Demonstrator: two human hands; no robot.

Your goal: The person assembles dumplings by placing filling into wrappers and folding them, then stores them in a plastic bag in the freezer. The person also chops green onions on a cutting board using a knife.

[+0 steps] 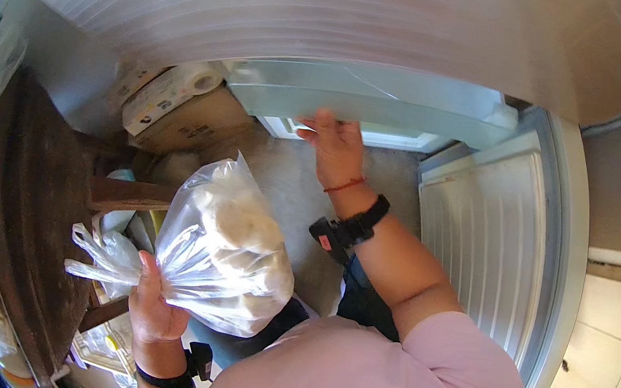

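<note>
My left hand (156, 303) grips the gathered neck of a clear plastic bag (228, 254), its tied handles sticking out to the left. Rounded, pale, bun-like pieces fill the bag, partly masked by glare. Farther up, my right hand (336, 146) is at the lower front edge of a translucent drawer (372, 109) in an upright refrigerator or freezer. Its fingers are bent and overlap the drawer's edge; whether they grip it is not clear. What the drawer contains is hidden from view.
An open appliance door (480, 239) with a ribbed lining stands on the right. Cardboard boxes (200, 122) and a white paper roll (198, 78) are at the upper left. Dark wooden furniture (32, 223) runs along the left side. Concrete floor (290, 166) shows below the drawer.
</note>
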